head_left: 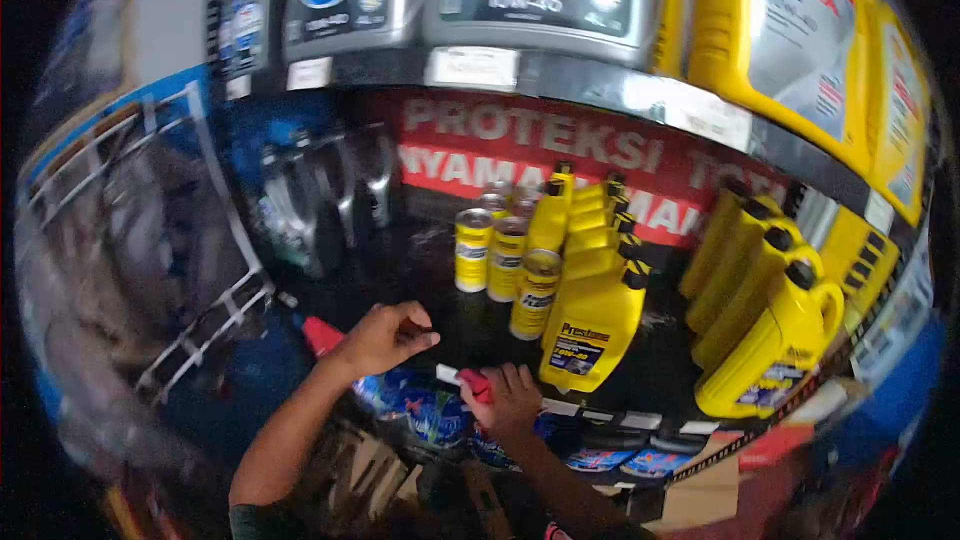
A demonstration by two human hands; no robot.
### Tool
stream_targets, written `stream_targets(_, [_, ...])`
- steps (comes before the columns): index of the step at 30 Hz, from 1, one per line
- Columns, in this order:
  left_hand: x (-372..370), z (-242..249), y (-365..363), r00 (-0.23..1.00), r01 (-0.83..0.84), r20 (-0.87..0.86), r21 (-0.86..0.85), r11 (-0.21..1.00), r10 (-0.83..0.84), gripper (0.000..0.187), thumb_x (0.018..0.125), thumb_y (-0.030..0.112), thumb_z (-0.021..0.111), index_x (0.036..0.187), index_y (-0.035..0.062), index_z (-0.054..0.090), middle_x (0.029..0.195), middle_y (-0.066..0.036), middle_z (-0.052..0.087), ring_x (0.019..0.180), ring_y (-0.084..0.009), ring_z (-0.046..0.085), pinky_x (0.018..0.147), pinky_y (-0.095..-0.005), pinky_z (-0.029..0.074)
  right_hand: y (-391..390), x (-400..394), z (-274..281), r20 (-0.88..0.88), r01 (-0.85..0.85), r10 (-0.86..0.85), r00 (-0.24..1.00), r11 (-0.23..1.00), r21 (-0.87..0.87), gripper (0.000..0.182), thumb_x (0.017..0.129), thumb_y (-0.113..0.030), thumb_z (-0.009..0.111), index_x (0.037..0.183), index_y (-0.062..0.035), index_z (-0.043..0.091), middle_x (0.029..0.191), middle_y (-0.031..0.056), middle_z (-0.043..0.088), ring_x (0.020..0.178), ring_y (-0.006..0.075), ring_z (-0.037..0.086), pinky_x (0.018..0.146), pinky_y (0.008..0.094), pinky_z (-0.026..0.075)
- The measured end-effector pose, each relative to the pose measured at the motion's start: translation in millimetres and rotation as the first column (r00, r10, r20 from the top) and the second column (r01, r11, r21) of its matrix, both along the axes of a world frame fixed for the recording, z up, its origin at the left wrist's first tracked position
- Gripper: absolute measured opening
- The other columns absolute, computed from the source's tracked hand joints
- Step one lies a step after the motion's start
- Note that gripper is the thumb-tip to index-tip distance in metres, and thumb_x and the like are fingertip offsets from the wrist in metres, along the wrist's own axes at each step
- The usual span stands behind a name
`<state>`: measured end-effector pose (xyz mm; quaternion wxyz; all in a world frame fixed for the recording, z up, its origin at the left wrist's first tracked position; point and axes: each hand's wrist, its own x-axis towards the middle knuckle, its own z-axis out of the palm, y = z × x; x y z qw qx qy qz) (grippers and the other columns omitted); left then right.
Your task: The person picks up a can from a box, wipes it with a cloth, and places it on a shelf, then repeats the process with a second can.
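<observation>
My left hand (388,336) hovers over the dark shelf, fingers loosely curled, a gap between thumb and forefinger and nothing visible in it. At the shelf's front edge my right hand (508,402) is closed around a small red object with a white end (474,384); its kind I cannot tell. Right beside that hand stands the front yellow Prestone jug (592,332) of a row. Yellow cans (537,292) with silver lids are grouped to the jug's left. Another red piece (321,336) shows behind my left wrist.
Grey and yellow oil jugs (790,40) fill the upper shelf. More yellow jugs (765,340) stand at right, dark bottles (300,205) at back left. Blue-labelled packs (435,412) sit below the shelf edge. A white wire rack (215,325) borders the left; cardboard (700,495) lies lower right.
</observation>
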<state>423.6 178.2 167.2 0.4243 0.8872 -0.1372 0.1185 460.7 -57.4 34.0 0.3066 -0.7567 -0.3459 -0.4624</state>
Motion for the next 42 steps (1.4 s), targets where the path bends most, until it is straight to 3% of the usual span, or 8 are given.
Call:
stream_targets(5, [-134.3,-6.4,-23.9,0.9,-0.321,-0.279,0.099,0.942,0.336,0.03,0.097,0.028,0.076,0.107,0.0011,0.066,0.092,-0.01,0.073,0.09,-0.018,0.071,0.083,-0.0378,0.057,-7.2,-13.5,17.6,-0.133,-0.084,0.076,0.988,0.995,-0.058,0.028,0.077,-0.021,0.084,0.09,-0.0063,0.064,0.09,0.0116,0.057,0.087,0.0361,0.059,0.067,0.0484,0.049])
stream_targets(9, [-241.2,-30.5,-50.1,0.92,-0.328,-0.148,0.22,0.919,0.364,0.025,0.098,0.02,0.07,0.114,0.0008,0.068,0.104,-0.015,0.075,0.095,-0.0299,0.072,0.087,-0.0439,0.057,-11.3,-12.6,17.2,-0.168,-0.123,0.105,0.98,0.987,-0.099,0.024,0.082,-0.017,0.08,0.095,-0.0048,0.064,0.096,0.0157,0.06,0.095,0.04,0.058,0.08,0.0508,0.049])
stream_targets(14, [-377.7,-36.4,-126.5,0.69,-0.548,-0.32,0.354,0.758,0.649,0.038,0.096,0.032,0.069,0.124,0.0069,0.069,0.117,-0.02,0.073,0.108,-0.041,0.07,0.089,-0.0468,0.057,-16.1,-11.4,13.2,-0.152,-0.208,0.189,0.97,0.97,-0.122,0.024,0.09,-0.023,0.074,0.1,-0.0037,0.064,0.102,0.0169,0.062,0.102,0.0405,0.057,0.086,0.0518,0.048])
stream_targets(25, [-680.1,-143.5,-445.9,-0.017,-0.999,-0.271,0.046,-0.005,0.963,0.038,0.097,0.038,0.072,0.11,0.0028,0.068,0.103,-0.018,0.074,0.097,-0.0311,0.073,0.084,-0.0445,0.058,-16.4,-37.2,-30.1,-0.233,-0.348,0.336,0.913,0.937,-0.012,0.031,0.102,-0.033,0.066,0.105,-0.0016,0.066,0.105,0.022,0.071,0.093,0.044,0.067,0.078,0.0513,0.052])
stream_targets(33, [-796.2,-172.9,-747.4,-0.357,-0.888,-0.497,-0.082,-0.452,0.791,0.037,0.1,0.032,0.071,0.114,-0.001,0.064,0.104,-0.021,0.076,0.101,-0.0284,0.075,0.086,-0.0412,0.062,-117.1,-432.5,-70.7,-0.515,-0.972,0.837,0.184,0.232,0.031,0.027,0.097,-0.028,0.073,0.096,-0.0022,0.067,0.089,0.0142,0.069,0.078,0.0265,0.063,0.076,0.0409,0.05])
stream_targets(37, [-831.0,-200.5,-855.3,-0.58,-0.697,-0.485,-0.12,-0.707,0.654,0.051,0.096,0.038,0.076,0.123,-0.0016,0.06,0.114,-0.024,0.073,0.106,-0.0354,0.073,0.089,-0.0455,0.059,-216.2,-599.4,-67.7,-0.772,-0.966,0.58,-0.259,-0.175,0.193,0.019,0.095,-0.021,0.076,0.091,-0.0036,0.069,0.087,0.0049,0.067,0.081,0.0181,0.061,0.077,0.0378,0.051])
stream_targets(39, [-846.5,-215.2,-886.1,-0.575,-0.648,-0.53,-0.17,-0.742,0.623,0.063,0.092,0.04,0.08,0.134,-0.0006,0.055,0.126,-0.024,0.068,0.114,-0.0375,0.07,0.093,-0.0471,0.059,-300.4,-678.0,-32.8,-0.817,-0.964,0.533,-0.222,-0.245,0.103,0.021,0.094,-0.022,0.078,0.093,-0.0039,0.067,0.086,0.0029,0.067,0.08,0.0154,0.062,0.076,0.0337,0.053])
stream_targets(42, [-866.1,-204.8,-912.2,-0.612,-0.584,-0.51,-0.225,-0.78,0.605,0.088,0.082,0.047,0.088,0.146,0.0013,0.048,0.142,-0.026,0.058,0.13,-0.0391,0.06,0.102,-0.0485,0.055,-345.6,-768.4,-81.3,-0.885,-0.77,-0.103,-0.454,-0.455,0.448,0.019,0.095,-0.021,0.078,0.098,-0.003,0.07,0.092,0.002,0.071,0.083,0.0117,0.064,0.079,0.0295,0.053])
